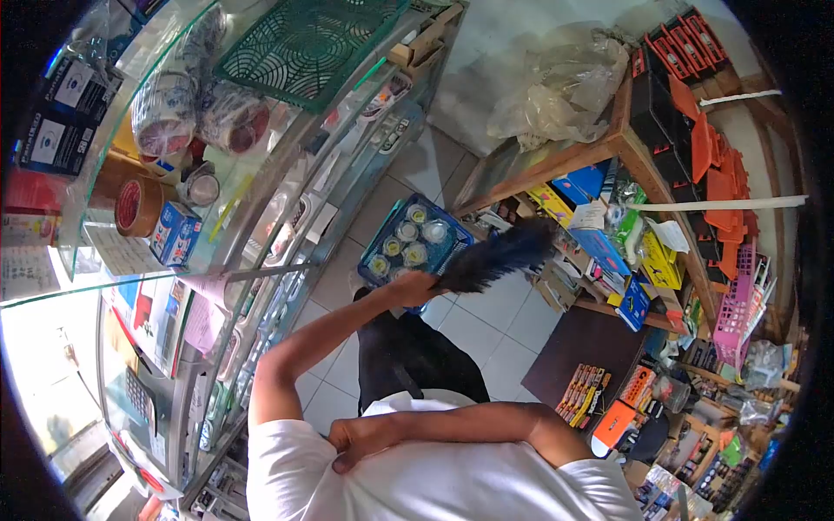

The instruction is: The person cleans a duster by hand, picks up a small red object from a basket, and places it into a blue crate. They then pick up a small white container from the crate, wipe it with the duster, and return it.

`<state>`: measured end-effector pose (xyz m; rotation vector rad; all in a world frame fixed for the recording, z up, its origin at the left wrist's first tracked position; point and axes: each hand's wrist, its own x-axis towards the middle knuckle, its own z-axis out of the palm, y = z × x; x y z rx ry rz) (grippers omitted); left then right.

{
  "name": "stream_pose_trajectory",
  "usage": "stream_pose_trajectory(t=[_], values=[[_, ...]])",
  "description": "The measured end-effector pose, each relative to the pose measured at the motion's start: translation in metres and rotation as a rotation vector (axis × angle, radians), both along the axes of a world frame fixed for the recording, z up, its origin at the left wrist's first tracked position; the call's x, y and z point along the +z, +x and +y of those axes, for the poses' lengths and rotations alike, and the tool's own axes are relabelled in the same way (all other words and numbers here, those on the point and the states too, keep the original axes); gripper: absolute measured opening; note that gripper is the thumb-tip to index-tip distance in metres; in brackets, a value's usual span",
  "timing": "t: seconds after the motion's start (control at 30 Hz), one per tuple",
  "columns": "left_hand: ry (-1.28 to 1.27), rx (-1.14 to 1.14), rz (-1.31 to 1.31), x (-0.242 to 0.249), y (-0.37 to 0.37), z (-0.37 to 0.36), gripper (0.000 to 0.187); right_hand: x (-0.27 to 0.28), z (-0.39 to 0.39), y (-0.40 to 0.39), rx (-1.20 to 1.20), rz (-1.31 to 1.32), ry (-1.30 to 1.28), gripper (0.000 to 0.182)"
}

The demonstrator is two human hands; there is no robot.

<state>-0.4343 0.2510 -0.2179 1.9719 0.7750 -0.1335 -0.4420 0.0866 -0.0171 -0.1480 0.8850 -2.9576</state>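
My left hand (pixel 412 290) is closed around the handle end of a dark feather duster (pixel 499 256), whose feathers point right toward the shelf. Beneath that hand, a blue plastic basket (pixel 460 233) holds several clear, round-topped containers (pixel 415 253) with pale yellow and white parts. My right arm lies across the front of my white shirt. My right hand (pixel 358 440) is curled closed against the shirt on the left side, and what is inside its fingers, if anything, is hidden.
A glass display case (pixel 261 278) runs along the left, with tape rolls (pixel 139 207) and a green basket (pixel 300 52) on it. On the right, a wooden shelf (pixel 621 130) holds colourful boxes, orange-and-black cases and a pink basket (pixel 737 300). Tiled floor (pixel 486 326) lies between.
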Motion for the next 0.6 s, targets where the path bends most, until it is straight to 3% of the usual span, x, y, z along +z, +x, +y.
stream_pose_trajectory(t=[0.03, 0.17, 0.23, 0.27, 0.3, 0.37, 0.43, 0.47, 0.57, 0.6], values=[[-0.061, 0.026, 0.06, -0.001, -0.007, -0.005, 0.048, -0.006, -0.003, 0.003, 0.062, -0.076, -0.048, 0.03], [-0.074, 0.185, 0.082, -0.015, -0.045, -0.021, 0.046, -0.038, 0.001, -0.007, -0.005, 0.075, 0.033, 0.031], [0.037, 0.263, 0.087, -0.038, -0.067, -0.025, 0.041, -0.031, 0.019, -0.012, -0.292, -0.261, -0.037, 0.034], [0.033, 0.257, 0.084, -0.059, -0.078, -0.025, 0.041, -0.014, 0.03, -0.019, -0.464, -0.263, 0.153, 0.037], [0.005, 0.268, 0.149, -0.085, -0.088, -0.031, 0.036, 0.003, 0.037, -0.027, -0.47, -0.273, 0.142, 0.037], [-0.037, 0.28, 0.205, -0.103, -0.104, -0.041, 0.031, 0.033, 0.046, -0.042, -0.586, -0.143, 0.592, 0.036], [0.085, 0.163, 0.316, -0.105, -0.121, -0.038, 0.028, 0.052, 0.055, -0.054, -0.463, -0.239, 0.637, 0.034], [0.082, 0.167, 0.317, -0.107, -0.127, -0.038, 0.028, 0.047, 0.054, -0.062, -0.452, -0.155, 0.383, 0.028], [0.045, 0.213, 0.304, -0.121, -0.136, -0.057, 0.025, -0.008, 0.054, -0.088, -0.59, -0.195, 0.209, 0.023], [-0.023, 0.123, 0.353, -0.134, -0.135, -0.065, 0.027, -0.035, 0.052, -0.089, -0.608, -0.277, 0.24, 0.022]])
